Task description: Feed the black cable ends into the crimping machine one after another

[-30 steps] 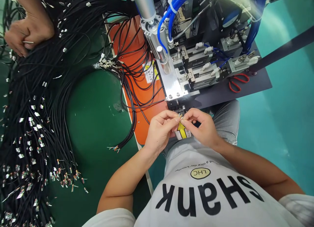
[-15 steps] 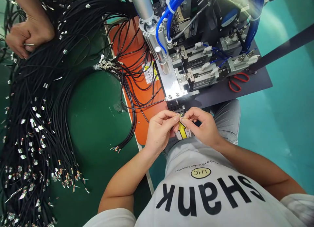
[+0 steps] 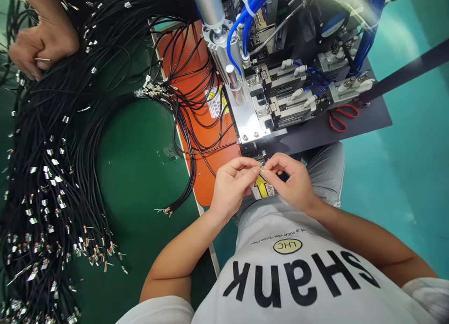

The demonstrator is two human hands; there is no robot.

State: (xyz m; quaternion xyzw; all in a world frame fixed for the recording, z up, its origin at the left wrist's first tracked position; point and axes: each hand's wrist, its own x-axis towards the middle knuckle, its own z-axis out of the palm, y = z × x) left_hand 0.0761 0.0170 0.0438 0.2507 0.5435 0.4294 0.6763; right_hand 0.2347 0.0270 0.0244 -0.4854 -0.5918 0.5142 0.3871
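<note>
My left hand (image 3: 231,183) and my right hand (image 3: 293,181) meet just below the front of a metal machine (image 3: 259,99). Both pinch the thin coloured wire ends (image 3: 261,165) of a cable between thumb and fingertips, over a yellow arrow label (image 3: 261,187). The cable itself is mostly hidden behind my fingers. A few black cables with stripped ends (image 3: 168,209) lie on the orange mat (image 3: 206,123) to the left of my left hand.
A big heap of black cables with metal clips (image 3: 49,174) covers the green table (image 3: 140,174) on the left. Another person's hand (image 3: 38,46) grips cables at top left. Red-handled scissors (image 3: 342,116) lie on the dark plate at the right. Blue air hoses (image 3: 242,15) run above.
My hands have stayed together on the wire ends, shifting only slightly up toward the machine. The other person's hand has barely moved.
</note>
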